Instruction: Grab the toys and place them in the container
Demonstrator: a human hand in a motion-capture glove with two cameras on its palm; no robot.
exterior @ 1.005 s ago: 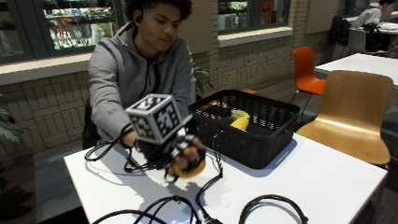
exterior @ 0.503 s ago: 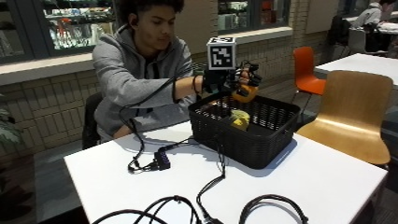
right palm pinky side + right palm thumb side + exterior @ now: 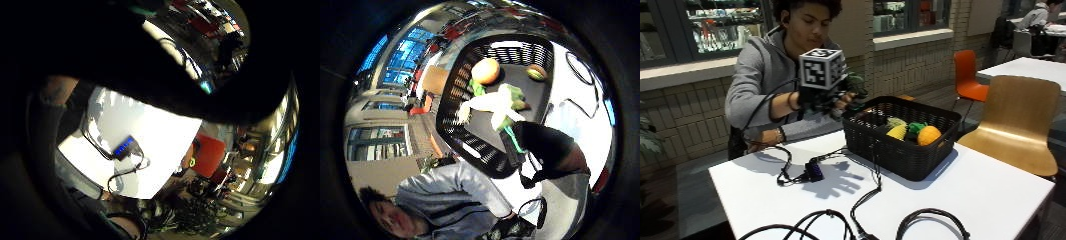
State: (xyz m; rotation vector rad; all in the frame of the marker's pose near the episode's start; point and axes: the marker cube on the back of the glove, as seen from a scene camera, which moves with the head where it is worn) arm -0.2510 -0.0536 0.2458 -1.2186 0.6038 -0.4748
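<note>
Brick walls and windows stand behind a white counter (image 3: pixel 986 185) that carries a black basket (image 3: pixel 899 150) at about two o'clock from its middle. Above the counter, just off the basket's nine o'clock rim, hovers the gloved right hand (image 3: pixel 833 100) with fingers spread and relaxed, holding nothing, as its splayed shadow on the counter shows. Inside the basket lie the toys: an orange (image 3: pixel 929 135) at three o'clock, a yellow corn cob (image 3: pixel 897 132) near the centre and green pieces (image 3: pixel 915 127) between them; the thumb-side view also shows a small burger-like toy (image 3: pixel 536 72) by the far wall.
</note>
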